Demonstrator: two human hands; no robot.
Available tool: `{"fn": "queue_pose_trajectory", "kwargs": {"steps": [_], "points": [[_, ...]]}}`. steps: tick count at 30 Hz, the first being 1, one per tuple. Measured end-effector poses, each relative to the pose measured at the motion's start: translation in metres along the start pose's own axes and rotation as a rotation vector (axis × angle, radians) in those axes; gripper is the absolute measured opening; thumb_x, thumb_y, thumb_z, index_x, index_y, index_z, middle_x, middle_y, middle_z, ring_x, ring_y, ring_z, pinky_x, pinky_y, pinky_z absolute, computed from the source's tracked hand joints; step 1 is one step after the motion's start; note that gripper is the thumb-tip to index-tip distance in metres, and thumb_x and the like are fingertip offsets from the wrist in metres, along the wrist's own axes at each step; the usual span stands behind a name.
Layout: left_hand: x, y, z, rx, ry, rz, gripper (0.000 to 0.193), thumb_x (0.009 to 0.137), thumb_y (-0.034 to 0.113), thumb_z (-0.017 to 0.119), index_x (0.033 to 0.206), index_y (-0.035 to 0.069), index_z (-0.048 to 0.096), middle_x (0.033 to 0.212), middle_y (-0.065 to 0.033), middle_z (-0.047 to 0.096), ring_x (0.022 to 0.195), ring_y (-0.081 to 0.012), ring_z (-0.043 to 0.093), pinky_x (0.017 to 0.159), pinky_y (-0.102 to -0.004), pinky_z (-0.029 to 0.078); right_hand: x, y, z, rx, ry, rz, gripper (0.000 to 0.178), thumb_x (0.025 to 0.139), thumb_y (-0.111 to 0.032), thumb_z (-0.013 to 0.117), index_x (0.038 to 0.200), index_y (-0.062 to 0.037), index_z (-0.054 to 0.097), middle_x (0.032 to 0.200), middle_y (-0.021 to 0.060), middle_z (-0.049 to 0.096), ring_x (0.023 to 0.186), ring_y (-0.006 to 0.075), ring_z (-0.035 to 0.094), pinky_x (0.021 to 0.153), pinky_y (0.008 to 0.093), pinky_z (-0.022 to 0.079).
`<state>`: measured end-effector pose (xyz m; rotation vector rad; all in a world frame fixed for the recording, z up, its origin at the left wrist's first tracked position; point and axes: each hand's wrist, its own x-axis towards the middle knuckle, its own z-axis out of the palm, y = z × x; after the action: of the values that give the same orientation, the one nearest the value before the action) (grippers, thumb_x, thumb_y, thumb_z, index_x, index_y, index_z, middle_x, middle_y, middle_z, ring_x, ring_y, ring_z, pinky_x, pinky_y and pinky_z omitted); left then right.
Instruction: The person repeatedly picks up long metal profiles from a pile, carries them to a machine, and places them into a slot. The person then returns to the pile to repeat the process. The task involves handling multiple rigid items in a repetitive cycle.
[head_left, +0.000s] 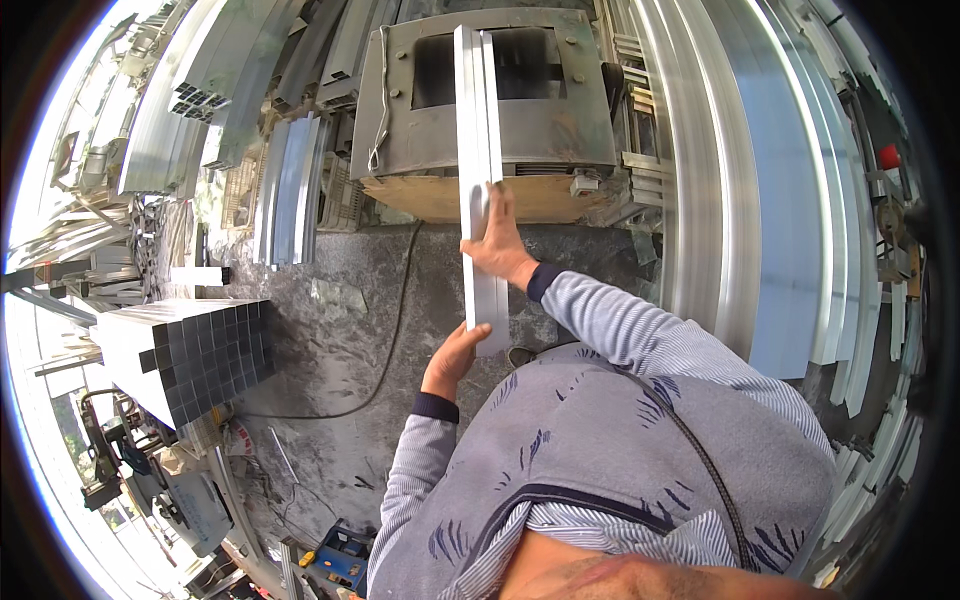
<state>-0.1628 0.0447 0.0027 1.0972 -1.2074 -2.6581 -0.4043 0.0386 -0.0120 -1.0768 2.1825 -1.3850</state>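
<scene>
A long, pale aluminium profile (pixel 472 120) with a lengthwise groove runs from in front of my body out over a grey metal housing. My right hand (pixel 503 242) grips it around the middle, thumb on the left side and fingers over the right. At the near end my left hand (pixel 455 358) holds the left edge, its thumb on top and the other fingers partly hidden beneath. Whether the far end touches the housing I cannot tell.
The grey housing (pixel 425 125) with a dark window stands ahead, a wooden board (pixel 420 197) along its front. Long profiles (pixel 715 150) lie at right, more (pixel 240 60) at far left. Stacked square tubes (pixel 215 350) stand left. A black cable (pixel 398 320) crosses the floor near a blue toolbox (pixel 342 562).
</scene>
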Motion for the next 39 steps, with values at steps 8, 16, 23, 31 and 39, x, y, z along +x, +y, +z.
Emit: {"fn": "queue_pose_trajectory", "kwargs": {"steps": [8, 16, 23, 31, 39], "points": [[0.159, 0.128, 0.075, 0.469, 0.131, 0.090, 0.066, 0.085, 0.039, 0.085, 0.129, -0.002, 0.057, 0.106, -0.0128, 0.072, 0.091, -0.0230, 0.073, 0.077, -0.0371, 0.059, 0.165, 0.046, -0.069, 0.572, 0.091, 0.280, 0.111, 0.088, -0.025, 0.080, 0.175, 0.0009, 0.017, 0.173, 0.0266, 0.034, 0.159, 0.0395, 0.038, 0.129, 0.0516, 0.036], [0.267, 0.226, 0.164, 1.323, 0.576, 0.167, 0.090, 0.072, 0.046, 0.093, 0.132, -0.006, 0.051, 0.120, -0.0287, 0.077, 0.116, -0.0453, 0.076, 0.102, -0.0497, 0.060, 0.311, 0.059, -0.102, -0.775, 0.104, 0.000, 0.099, 0.081, -0.049, 0.076, 0.167, -0.0108, 0.047, 0.171, 0.0211, 0.039, 0.163, 0.0409, 0.026, 0.128, 0.0603, 0.027], [0.242, 0.143, 0.144, 1.239, 0.571, 0.248, 0.084, 0.070, 0.035, 0.091, 0.129, -0.005, 0.047, 0.117, -0.0322, 0.073, 0.110, -0.0509, 0.074, 0.095, -0.0550, 0.062, 0.241, 0.077, -0.083, -0.837, 0.047, -0.095, 0.096, 0.088, -0.047, 0.069, 0.170, -0.0070, 0.039, 0.179, 0.0269, 0.027, 0.168, 0.0467, 0.016, 0.130, 0.0632, 0.027], [0.130, 0.014, 0.102, 1.167, 0.569, 0.140, 0.078, 0.070, 0.032, 0.092, 0.123, -0.003, 0.047, 0.116, -0.0314, 0.071, 0.108, -0.0519, 0.073, 0.093, -0.0578, 0.061, 0.064, 0.050, -0.046, -0.781, -0.091, -0.052, 0.095, 0.091, -0.039, 0.068, 0.171, -0.0019, 0.034, 0.181, 0.0295, 0.018, 0.169, 0.0504, 0.006, 0.130, 0.0666, 0.024], [0.044, -0.074, 0.060, 1.206, 0.571, 0.148, 0.075, 0.072, 0.034, 0.091, 0.120, -0.005, 0.047, 0.113, -0.0327, 0.071, 0.104, -0.0526, 0.074, 0.090, -0.0574, 0.061, -0.053, 0.041, -0.008, -0.735, -0.215, -0.036, 0.096, 0.094, -0.044, 0.069, 0.172, -0.0012, 0.031, 0.181, 0.0300, 0.010, 0.169, 0.0510, 0.001, 0.132, 0.0667, 0.018]]}}
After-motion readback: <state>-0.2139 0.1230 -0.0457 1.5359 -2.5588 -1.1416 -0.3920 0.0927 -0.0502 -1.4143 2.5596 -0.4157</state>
